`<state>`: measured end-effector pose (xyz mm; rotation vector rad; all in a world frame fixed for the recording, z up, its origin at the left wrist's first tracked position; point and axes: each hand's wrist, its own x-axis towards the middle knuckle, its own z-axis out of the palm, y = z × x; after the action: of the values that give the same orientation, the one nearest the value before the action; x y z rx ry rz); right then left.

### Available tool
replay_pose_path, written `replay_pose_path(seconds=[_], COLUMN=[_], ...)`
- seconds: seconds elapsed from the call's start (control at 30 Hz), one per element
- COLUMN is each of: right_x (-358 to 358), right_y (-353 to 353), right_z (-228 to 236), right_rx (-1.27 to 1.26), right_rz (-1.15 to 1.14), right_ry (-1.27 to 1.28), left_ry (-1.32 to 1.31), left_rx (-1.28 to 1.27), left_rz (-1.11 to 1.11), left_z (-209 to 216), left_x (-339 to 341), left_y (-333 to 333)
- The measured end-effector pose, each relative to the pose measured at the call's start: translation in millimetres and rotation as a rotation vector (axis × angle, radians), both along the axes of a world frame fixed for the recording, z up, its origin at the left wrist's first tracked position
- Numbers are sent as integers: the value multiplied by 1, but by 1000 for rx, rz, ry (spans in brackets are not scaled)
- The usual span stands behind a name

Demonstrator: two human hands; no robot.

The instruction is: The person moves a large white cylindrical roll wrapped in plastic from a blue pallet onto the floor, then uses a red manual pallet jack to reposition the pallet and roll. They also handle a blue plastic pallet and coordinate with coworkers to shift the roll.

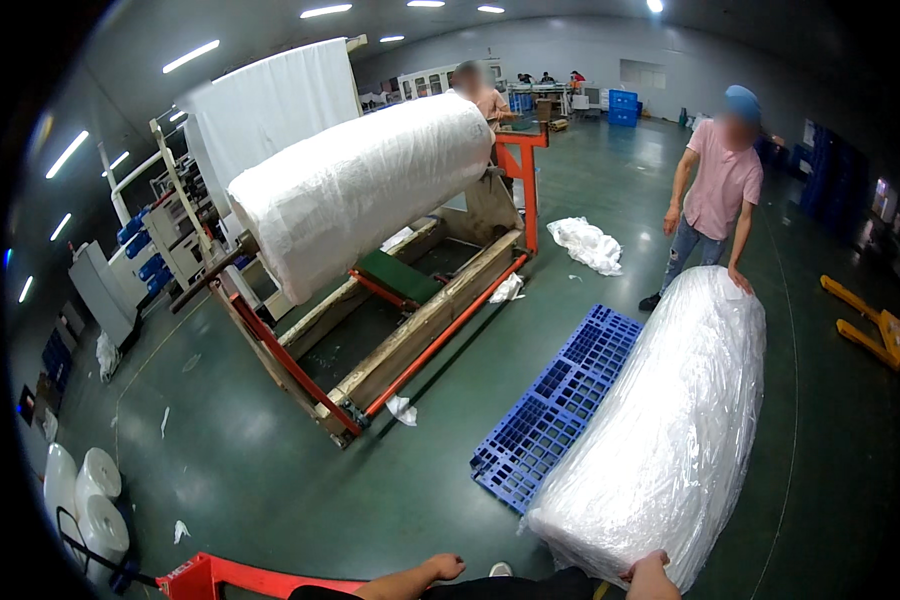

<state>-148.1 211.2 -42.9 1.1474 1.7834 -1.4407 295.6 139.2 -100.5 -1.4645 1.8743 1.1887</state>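
Observation:
A large white roll wrapped in clear plastic film (670, 400) lies along the right side of a blue plastic pallet (540, 430). My right hand (650, 566) is at the near end of this roll, its fingers bent against the film and seeming to grip it. Lower centre, my left hand (446, 567) is held apart from the roll, fingers curled, with nothing visible in it. At the roll's far end a co-worker in a pink shirt (727, 165) leans over, one hand resting on the film.
Another big white roll (370, 180) hangs on a red-and-wood stand (440, 330), a second person behind it. A red metal bar (270, 578) crosses the near left. Yellow pallet-truck forks (870, 330) stand at right. White scraps (585, 245) and small rolls (98, 500) lie on the floor.

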Motion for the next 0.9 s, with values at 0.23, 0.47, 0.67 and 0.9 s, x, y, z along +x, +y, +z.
replay_pose_path(seconds=[0.23,0.47,0.67,0.9], right_x=[3,-10,-28,-38], right_y=[0,-4,16,70], right_z=[-1,6,-36,-51], right_rx=[5,64,-154,12], right_rz=[-23,-85,-91,-175], right_ry=[-5,-95,-233,-291], left_ry=[32,8,60,112], left_rx=[5,-14,-1,-65], left_rz=[-9,97,33,-43], left_z=[4,22,7,4], left_x=[0,-8,-43,-133], left_y=[-5,-3,-20,-68])
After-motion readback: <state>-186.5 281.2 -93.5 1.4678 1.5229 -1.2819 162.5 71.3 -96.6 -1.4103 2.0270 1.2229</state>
